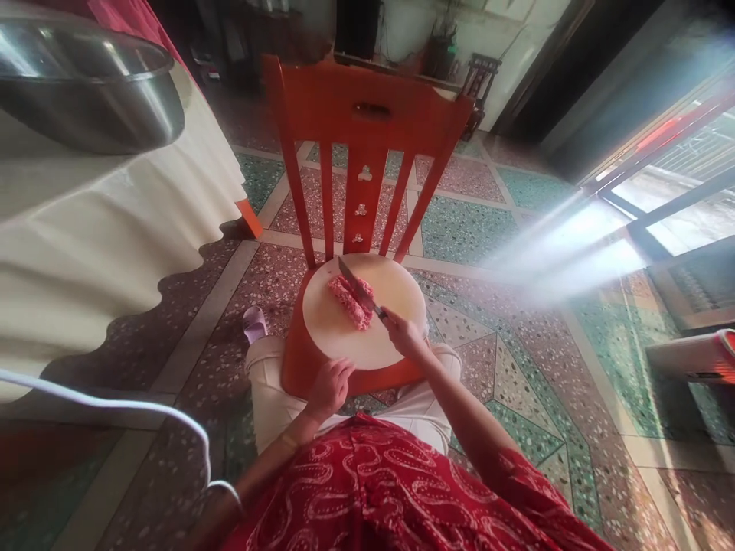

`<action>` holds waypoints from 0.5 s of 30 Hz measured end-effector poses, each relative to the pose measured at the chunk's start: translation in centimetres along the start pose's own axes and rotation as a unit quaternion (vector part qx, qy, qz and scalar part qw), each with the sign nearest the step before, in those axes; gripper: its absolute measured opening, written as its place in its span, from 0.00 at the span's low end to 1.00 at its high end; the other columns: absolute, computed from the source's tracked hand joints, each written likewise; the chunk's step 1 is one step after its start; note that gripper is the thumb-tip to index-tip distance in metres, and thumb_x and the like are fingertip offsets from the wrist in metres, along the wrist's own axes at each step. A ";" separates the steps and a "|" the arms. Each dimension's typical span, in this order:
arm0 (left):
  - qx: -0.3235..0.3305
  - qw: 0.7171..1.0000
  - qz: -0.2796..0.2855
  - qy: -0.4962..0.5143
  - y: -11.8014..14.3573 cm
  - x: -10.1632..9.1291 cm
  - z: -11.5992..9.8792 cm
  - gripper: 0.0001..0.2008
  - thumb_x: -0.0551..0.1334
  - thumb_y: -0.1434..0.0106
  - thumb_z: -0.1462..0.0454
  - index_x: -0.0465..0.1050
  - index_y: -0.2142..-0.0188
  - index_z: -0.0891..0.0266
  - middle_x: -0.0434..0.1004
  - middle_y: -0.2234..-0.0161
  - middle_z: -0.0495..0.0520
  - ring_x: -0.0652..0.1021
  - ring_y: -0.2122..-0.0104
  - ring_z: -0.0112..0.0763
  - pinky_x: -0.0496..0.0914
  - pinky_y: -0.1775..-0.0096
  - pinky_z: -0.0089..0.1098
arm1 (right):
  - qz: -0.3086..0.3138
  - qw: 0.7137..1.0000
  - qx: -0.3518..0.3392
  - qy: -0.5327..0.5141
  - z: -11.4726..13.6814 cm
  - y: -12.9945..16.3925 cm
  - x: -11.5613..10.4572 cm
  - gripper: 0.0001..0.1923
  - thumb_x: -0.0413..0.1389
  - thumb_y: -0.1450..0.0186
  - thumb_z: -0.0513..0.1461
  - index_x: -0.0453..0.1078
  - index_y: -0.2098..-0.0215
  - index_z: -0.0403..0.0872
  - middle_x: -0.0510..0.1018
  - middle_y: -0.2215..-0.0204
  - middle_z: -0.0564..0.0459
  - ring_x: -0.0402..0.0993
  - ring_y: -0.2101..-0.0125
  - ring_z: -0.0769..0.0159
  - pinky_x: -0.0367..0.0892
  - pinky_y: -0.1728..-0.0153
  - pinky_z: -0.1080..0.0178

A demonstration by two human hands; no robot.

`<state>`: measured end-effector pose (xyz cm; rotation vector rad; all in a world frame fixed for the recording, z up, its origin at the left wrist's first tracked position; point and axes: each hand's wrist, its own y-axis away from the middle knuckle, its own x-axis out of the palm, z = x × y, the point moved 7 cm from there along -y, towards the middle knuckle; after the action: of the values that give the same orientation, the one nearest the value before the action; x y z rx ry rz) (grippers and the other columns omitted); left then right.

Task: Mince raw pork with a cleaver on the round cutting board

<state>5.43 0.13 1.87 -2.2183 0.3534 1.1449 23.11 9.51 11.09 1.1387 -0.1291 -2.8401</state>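
My right hand [403, 334] is closed round the handle of a kitchen knife [357, 285]. The blade points away to the upper left and lies across pink minced meat [349, 301], which is pressed into a long mound with a groove along it. Under the meat is a round pale cutting board [396, 295], set on the seat of a wooden chair [295, 360]. At the board's near edge rests my left hand [331, 385], loosely bent and holding nothing. Whether its fingertips touch the board I cannot tell.
A large metal basin [109, 107] stands on a cloth-covered table [132, 252] to the left. The chair's backrest [367, 107] rises behind the board. A white cord [132, 403] runs in from the left to my left arm. One lilac slipper [254, 324] shows by my knee.
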 end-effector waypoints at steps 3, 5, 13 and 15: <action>-0.002 1.000 -0.008 -0.003 -0.1 -0.2 0.0 0.21 0.51 0.41 0.73 0.67 0.50 0.59 0.70 0.51 0.55 0.68 0.50 0.37 0.65 0.48 0.43 | -0.064 0.996 -0.050 -0.024 0.2 0.1 -0.8 0.26 0.44 0.33 0.46 0.60 0.40 0.47 0.79 0.63 0.51 0.75 0.64 0.64 0.67 0.63 0.66; -0.002 1.000 -0.005 0.001 -0.2 -0.2 0.0 0.21 0.51 0.41 0.73 0.67 0.50 0.59 0.70 0.52 0.55 0.68 0.50 0.37 0.66 0.48 0.43 | -0.063 0.997 -0.045 -0.010 -0.3 0.1 -0.5 0.24 0.45 0.34 0.45 0.63 0.42 0.48 0.78 0.59 0.50 0.74 0.61 0.63 0.67 0.61 0.66; -0.014 1.000 -0.002 -0.010 -0.3 0.1 0.1 0.21 0.50 0.41 0.72 0.68 0.50 0.58 0.71 0.53 0.55 0.69 0.51 0.37 0.61 0.46 0.46 | -0.047 0.998 -0.036 0.019 0.2 0.3 -0.2 0.24 0.43 0.33 0.45 0.61 0.41 0.50 0.79 0.66 0.52 0.75 0.68 0.65 0.67 0.66 0.67; -0.015 1.000 0.003 -0.011 -0.3 0.0 0.1 0.21 0.51 0.41 0.72 0.68 0.50 0.58 0.71 0.53 0.55 0.69 0.51 0.36 0.60 0.45 0.46 | -0.039 0.999 -0.015 0.028 -0.4 0.0 0.2 0.23 0.43 0.33 0.45 0.62 0.41 0.50 0.79 0.66 0.51 0.75 0.67 0.64 0.67 0.65 0.66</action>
<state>5.51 0.45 1.89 -2.2290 0.3367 1.1848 23.24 9.46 10.71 1.2429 -0.0375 -2.8634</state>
